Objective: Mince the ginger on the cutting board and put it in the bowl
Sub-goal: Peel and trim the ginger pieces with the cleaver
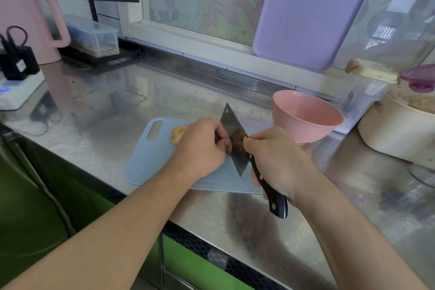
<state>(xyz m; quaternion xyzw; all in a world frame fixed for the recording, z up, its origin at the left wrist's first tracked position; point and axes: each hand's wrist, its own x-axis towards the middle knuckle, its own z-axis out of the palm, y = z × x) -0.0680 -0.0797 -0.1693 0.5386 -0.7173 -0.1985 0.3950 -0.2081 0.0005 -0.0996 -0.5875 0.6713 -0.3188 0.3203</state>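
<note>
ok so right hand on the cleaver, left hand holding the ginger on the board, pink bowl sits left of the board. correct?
One error: the pink bowl sits to the right of the board, as the head view shows. The right hand does grip the cleaver, and the left hand holds the ginger.

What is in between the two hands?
In the head view, the cleaver blade stands between the left hand and right hand, cutting the ginger.

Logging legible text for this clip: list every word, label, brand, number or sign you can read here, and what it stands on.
No text can be read in this frame.
cleaver: a small yellow round sticker on the blade, too small to read.
black adapter: a pale label on its front, too blurred to read.
pink bowl, blue cutting board, purple board: no markings visible.
</note>
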